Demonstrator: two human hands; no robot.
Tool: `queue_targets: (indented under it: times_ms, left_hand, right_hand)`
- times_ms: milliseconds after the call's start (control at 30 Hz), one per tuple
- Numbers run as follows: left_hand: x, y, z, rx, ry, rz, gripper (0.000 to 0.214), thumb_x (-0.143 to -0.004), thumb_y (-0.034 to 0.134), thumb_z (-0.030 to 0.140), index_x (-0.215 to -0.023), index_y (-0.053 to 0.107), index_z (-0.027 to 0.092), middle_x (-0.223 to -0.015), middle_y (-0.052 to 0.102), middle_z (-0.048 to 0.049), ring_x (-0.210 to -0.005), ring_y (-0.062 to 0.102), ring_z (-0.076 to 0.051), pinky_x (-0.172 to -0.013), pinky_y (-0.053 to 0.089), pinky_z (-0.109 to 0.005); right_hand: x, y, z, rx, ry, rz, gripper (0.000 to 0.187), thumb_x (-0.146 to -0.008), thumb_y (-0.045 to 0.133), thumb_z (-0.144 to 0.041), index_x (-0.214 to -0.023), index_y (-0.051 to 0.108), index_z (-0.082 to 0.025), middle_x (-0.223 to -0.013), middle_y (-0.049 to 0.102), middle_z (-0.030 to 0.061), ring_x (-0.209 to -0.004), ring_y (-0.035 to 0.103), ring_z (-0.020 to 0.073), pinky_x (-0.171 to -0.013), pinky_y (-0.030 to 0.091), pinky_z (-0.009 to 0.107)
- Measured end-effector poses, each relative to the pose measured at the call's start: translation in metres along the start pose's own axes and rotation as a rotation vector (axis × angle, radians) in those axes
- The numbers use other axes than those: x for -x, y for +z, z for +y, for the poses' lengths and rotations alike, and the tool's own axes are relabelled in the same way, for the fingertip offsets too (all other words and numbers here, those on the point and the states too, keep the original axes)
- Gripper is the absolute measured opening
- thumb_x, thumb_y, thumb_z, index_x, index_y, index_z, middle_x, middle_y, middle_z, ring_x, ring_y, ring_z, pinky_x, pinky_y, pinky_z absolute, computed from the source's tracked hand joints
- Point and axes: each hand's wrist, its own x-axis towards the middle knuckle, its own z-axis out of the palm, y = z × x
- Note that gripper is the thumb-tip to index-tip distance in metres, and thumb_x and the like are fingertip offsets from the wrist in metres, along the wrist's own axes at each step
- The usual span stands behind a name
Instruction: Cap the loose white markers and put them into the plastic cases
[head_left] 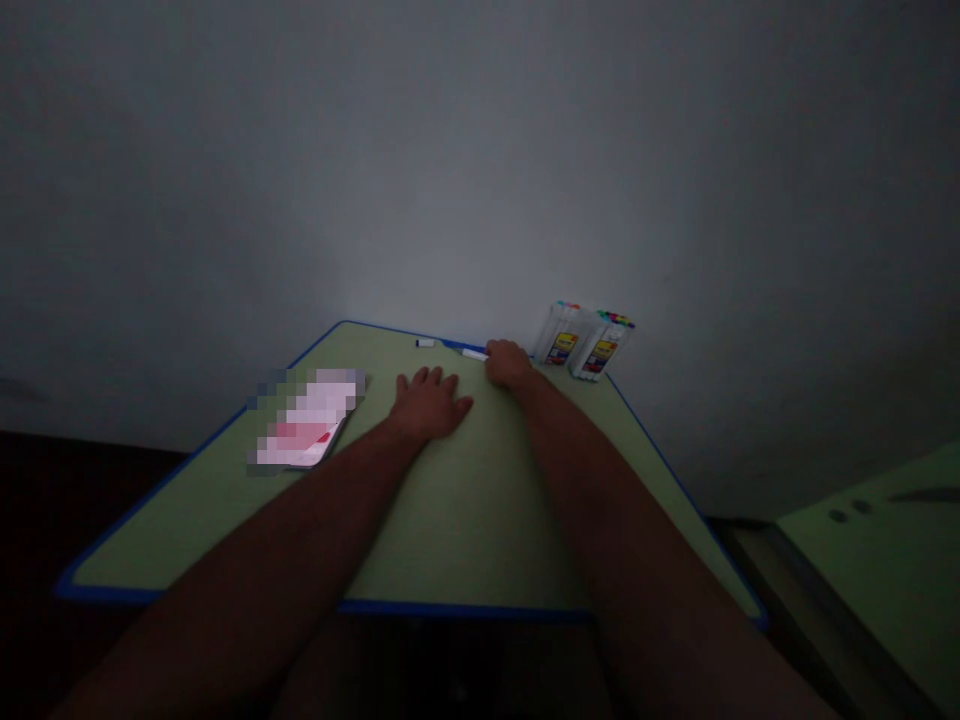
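Note:
My left hand point(431, 403) lies flat on the pale green tabletop, palm down with its fingers spread, holding nothing. Near the far edge of the table, my right hand point(508, 362) is closed, with its fingers curled. From its left side sticks out a slim white pen-like thing point(474, 354) with a narrow dark end pointing left; the rest is hidden by the fingers. A short white piece with a dark end, like a marker cap point(424, 343), lies a little further left. Just right of my right hand stand two clear cases of markers point(559, 335) point(602, 347).
The table point(480, 540) has a blue rim and stands against a grey wall point(465, 180). A phone point(307, 420) with a lit, blurred screen lies on its left side. A pale green panel point(892, 540) is at the lower right. The room is dim.

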Motion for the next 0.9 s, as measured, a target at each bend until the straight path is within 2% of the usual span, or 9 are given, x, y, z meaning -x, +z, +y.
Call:
queue_targets:
  times_ms: [133,233,300,433,533,700,900]
  left_hand:
    - [0.000,-0.001,0.000,-0.005,0.013,0.005,0.064,-0.094,0.031,0.061,-0.141,0.052,0.023,-0.155,0.043,-0.0176,-0.144,0.034,-0.039,-0.111,0.025,-0.067]
    - [0.000,-0.002,0.000,-0.016,0.018,0.012,0.063,-0.094,0.031,0.061,-0.139,0.054,0.023,-0.152,0.047,-0.0177,-0.141,0.038,-0.038,-0.110,0.027,-0.066]
    - [-0.001,-0.003,0.000,-0.028,0.025,0.010,0.063,-0.094,0.031,0.061,-0.139,0.054,0.024,-0.150,0.049,-0.0169,-0.141,0.038,-0.038,-0.110,0.028,-0.065]
    - [-0.003,-0.004,0.000,-0.045,0.020,-0.019,0.066,-0.093,0.030,0.062,-0.142,0.053,0.022,-0.151,0.048,-0.0178,-0.141,0.038,-0.040,-0.110,0.028,-0.066]
    - [-0.003,-0.005,-0.001,-0.053,0.025,-0.019,0.068,-0.094,0.030,0.062,-0.143,0.052,0.021,-0.153,0.046,-0.0180,-0.141,0.038,-0.041,-0.109,0.029,-0.066]
    - [-0.002,-0.005,-0.002,-0.066,0.013,-0.003,0.068,-0.093,0.032,0.062,-0.143,0.052,0.021,-0.155,0.045,-0.0164,-0.142,0.039,-0.038,-0.110,0.030,-0.063]
    - [-0.001,-0.003,-0.003,-0.089,0.006,0.019,0.069,-0.093,0.032,0.062,-0.143,0.053,0.020,-0.154,0.046,-0.0157,-0.142,0.040,-0.035,-0.112,0.031,-0.058]
  right_hand:
    - [0.022,-0.003,0.011,-0.108,0.029,0.004,0.026,-0.088,0.054,-0.016,-0.109,0.070,-0.018,-0.116,0.071,0.0127,-0.104,0.066,0.0251,-0.089,0.050,0.034]
    - [0.044,-0.010,0.022,-0.290,0.089,0.032,0.017,-0.086,0.059,-0.017,-0.098,0.072,-0.017,-0.106,0.073,0.0103,-0.097,0.067,0.0214,-0.085,0.050,0.030]
    - [0.061,-0.017,0.029,-0.490,0.138,0.033,0.011,-0.083,0.064,-0.016,-0.090,0.072,-0.016,-0.096,0.074,0.0077,-0.087,0.067,0.0178,-0.079,0.050,0.027]
    - [0.096,-0.030,0.042,-1.035,0.256,-0.077,0.003,-0.081,0.066,-0.014,-0.082,0.069,-0.015,-0.076,0.069,0.0019,-0.059,0.058,0.0105,-0.058,0.048,0.022]
    - [0.114,-0.034,0.047,-1.286,0.331,-0.119,0.008,-0.082,0.064,-0.010,-0.077,0.067,-0.015,-0.067,0.065,-0.0005,-0.052,0.054,0.0084,-0.052,0.045,0.019]
    - [0.122,-0.034,0.045,-1.473,0.422,-0.126,0.009,-0.083,0.066,-0.007,-0.078,0.066,-0.014,-0.067,0.066,-0.0002,-0.053,0.057,0.0097,-0.051,0.047,0.021]
    - [0.120,-0.029,0.043,-1.518,0.383,-0.185,0.009,-0.083,0.069,-0.007,-0.080,0.064,-0.013,-0.064,0.064,-0.0010,-0.052,0.057,0.0100,-0.052,0.048,0.022]
